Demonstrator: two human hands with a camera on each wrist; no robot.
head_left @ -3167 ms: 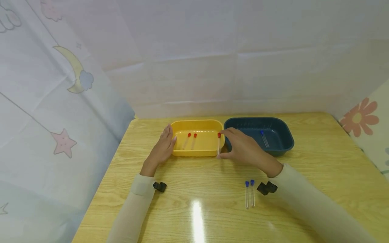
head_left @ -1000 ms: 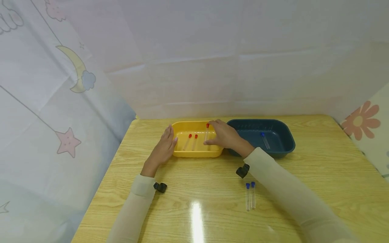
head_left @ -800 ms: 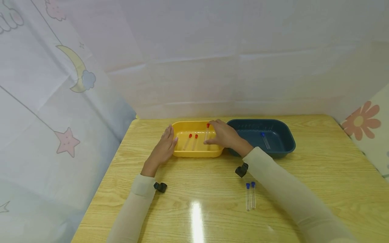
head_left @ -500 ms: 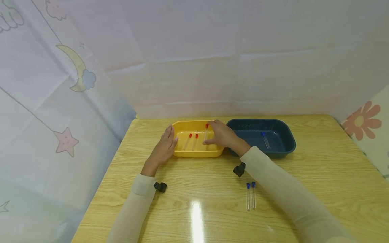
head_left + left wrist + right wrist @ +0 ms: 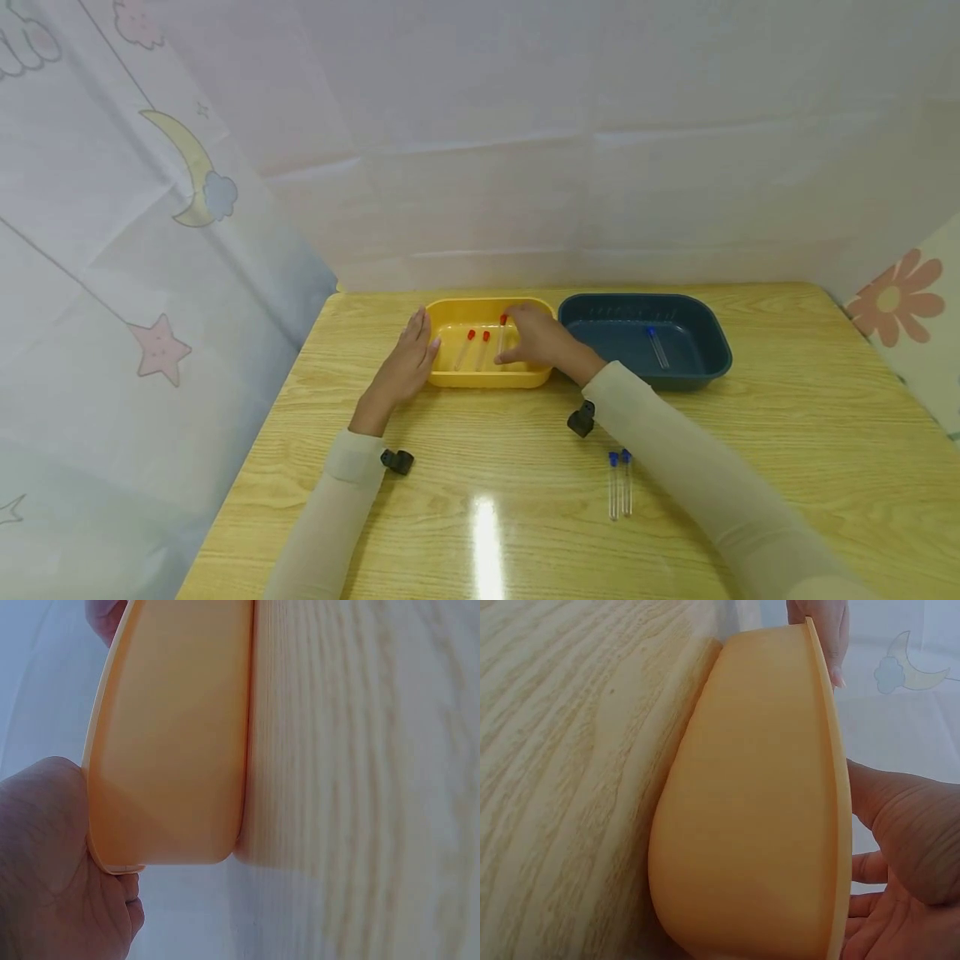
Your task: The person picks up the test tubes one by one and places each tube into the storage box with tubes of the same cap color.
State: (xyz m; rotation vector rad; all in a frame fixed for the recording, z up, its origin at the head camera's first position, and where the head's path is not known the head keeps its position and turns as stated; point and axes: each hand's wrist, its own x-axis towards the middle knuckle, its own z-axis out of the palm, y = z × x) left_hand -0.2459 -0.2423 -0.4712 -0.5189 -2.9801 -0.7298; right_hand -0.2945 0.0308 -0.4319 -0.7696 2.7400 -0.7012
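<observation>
My left hand (image 5: 405,358) rests against the left end of a yellow basin (image 5: 487,381), fingers extended along its wall and thumb at the front corner. Inside the basin, two red-capped test tubes (image 5: 464,350) lie side by side on the floor. My right hand (image 5: 540,337) reaches over the basin's right side and holds a third red-capped tube (image 5: 502,337) lengthwise between thumb and fingers, low in the basin. In the right wrist view the basin's wall (image 5: 750,787) hides the tubes, and part of the right hand (image 5: 915,847) shows beyond the rim.
A dark blue basin (image 5: 718,367) stands just right of the yellow one, with one blue-capped tube (image 5: 658,348) inside. Two blue-capped tubes (image 5: 614,487) lie on the wooden table (image 5: 420,517) near the right forearm. A printed cloth (image 5: 480,167) hangs behind.
My right hand has carried the red-capped tube from the yellow basin's right rim leftward into it, then slightly lower and nearer the other two. The left hand has stayed in place.
</observation>
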